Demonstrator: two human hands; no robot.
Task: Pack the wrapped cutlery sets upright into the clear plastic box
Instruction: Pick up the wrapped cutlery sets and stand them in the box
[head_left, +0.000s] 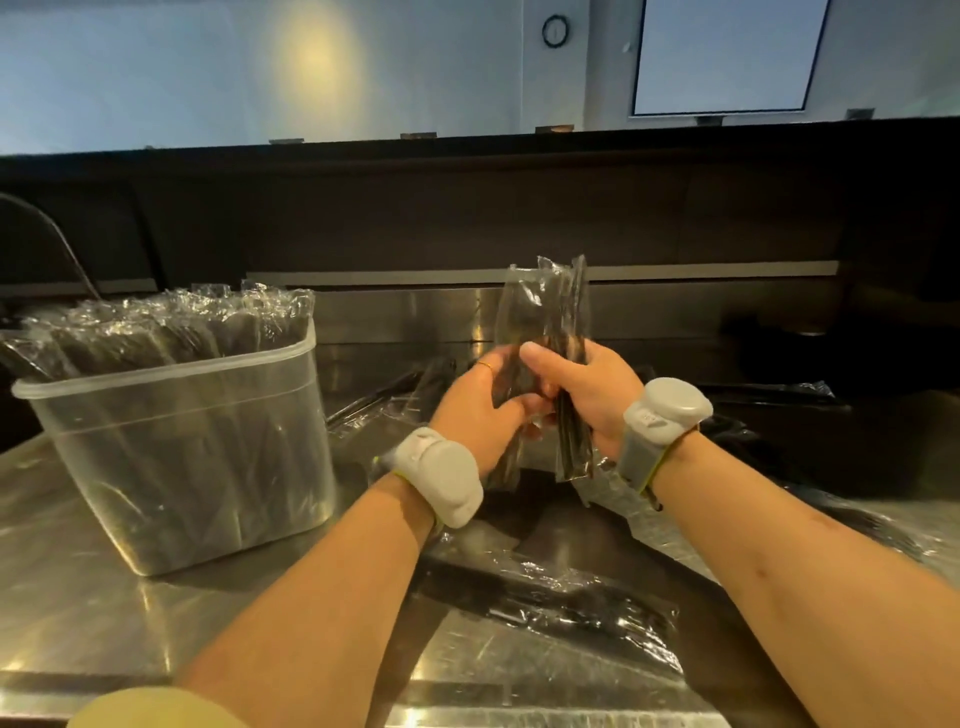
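Observation:
A clear plastic box (291, 358) stands at the left of the steel counter, with several wrapped black cutlery sets (156, 327) upright inside it. In the middle, above the counter, both hands hold a small bunch of wrapped cutlery sets (545, 306) upright. My left hand (480, 410) grips the bunch from the left, and my right hand (587, 387) grips it from the right with the thumb in front. More wrapped sets lie loose on the counter under my arms (550, 597) and behind my hands (395, 400).
The steel counter (78, 597) ends at a low steel backsplash (415, 306) with a dark wall above. A dark curved hose (57, 234) rises behind the box. Dark plastic wrapping (810, 436) lies at the right of the counter.

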